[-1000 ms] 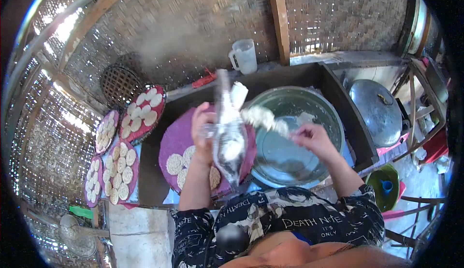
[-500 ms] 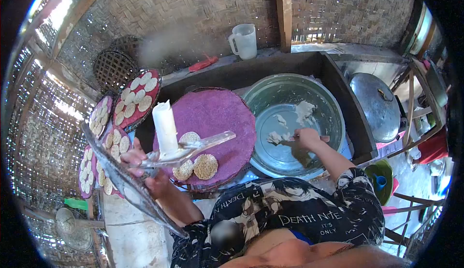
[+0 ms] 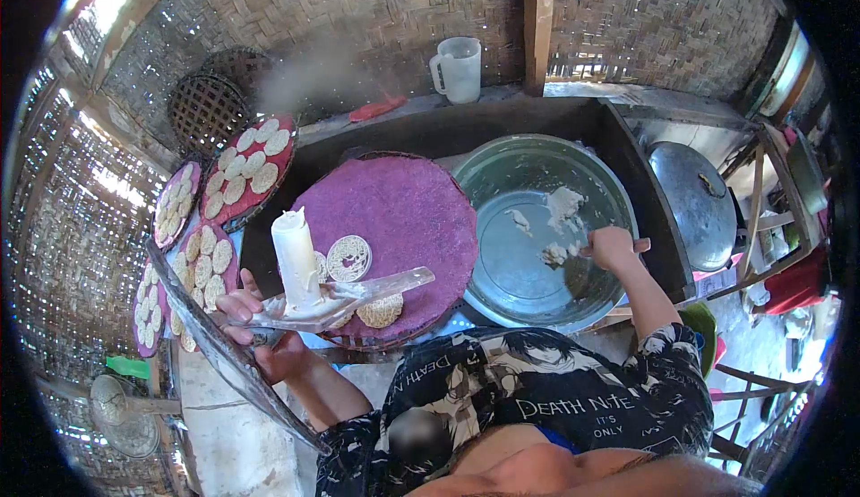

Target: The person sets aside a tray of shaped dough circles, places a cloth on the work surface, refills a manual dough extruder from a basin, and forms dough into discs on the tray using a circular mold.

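Note:
My left hand is closed around a whitish press-like tool. A tall white cylinder, seemingly of dough, stands up from it. Below and behind the tool, a purple round tray carries a white ring and lacy round cakes, partly covered by the tool. My right hand grips the handle of a spatula inside a big green basin. White dough lies at the spatula's tip, and another lump sticks to the basin.
A long dark curved bar crosses close by my left hand. Several trays of round cakes lean at the left. A dark wooden trough surrounds the basin. Beyond are a plastic jug and a lidded metal pot.
My right hand has moved to the right with the spatula, and the dough at its tip has shifted right too. My left hand and the tool have moved slightly left and down.

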`<state>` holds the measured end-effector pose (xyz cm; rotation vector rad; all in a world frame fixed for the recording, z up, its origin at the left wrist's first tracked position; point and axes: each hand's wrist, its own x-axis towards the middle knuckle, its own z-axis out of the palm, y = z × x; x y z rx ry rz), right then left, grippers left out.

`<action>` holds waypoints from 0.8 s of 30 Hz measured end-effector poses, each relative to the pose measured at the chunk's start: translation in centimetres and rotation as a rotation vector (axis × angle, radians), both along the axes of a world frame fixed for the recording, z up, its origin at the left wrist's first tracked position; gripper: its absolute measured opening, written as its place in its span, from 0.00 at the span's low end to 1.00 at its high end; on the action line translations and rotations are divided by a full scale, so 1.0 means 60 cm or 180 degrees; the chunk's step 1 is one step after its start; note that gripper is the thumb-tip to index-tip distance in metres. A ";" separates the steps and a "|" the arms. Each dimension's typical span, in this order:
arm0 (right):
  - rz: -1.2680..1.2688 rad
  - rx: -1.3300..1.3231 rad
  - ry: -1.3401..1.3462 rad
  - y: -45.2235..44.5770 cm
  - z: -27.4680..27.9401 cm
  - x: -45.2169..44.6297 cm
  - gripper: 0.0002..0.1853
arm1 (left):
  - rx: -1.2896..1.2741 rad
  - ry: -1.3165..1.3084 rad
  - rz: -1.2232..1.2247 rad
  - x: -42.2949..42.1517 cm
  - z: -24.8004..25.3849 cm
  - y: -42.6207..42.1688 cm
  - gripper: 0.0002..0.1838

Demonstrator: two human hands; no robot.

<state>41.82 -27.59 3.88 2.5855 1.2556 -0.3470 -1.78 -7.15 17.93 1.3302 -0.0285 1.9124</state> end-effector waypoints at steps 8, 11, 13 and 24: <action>-0.0095 0.0925 0.0212 0.019 -0.061 0.013 0.15 | 0.0023 -0.0019 -0.0218 0.000 -0.002 0.004 0.14; -0.0061 0.1002 0.0293 0.050 -0.138 0.030 0.16 | 0.0039 0.0079 -0.0082 -0.005 -0.004 0.003 0.16; -0.0119 0.1069 0.0305 0.061 -0.144 0.029 0.15 | -0.0018 0.0054 -0.0102 -0.002 0.004 -0.005 0.16; 0.0381 0.2497 0.4093 0.154 0.074 -0.163 0.35 | 0.0359 -0.0060 -0.1060 0.022 0.014 0.040 0.17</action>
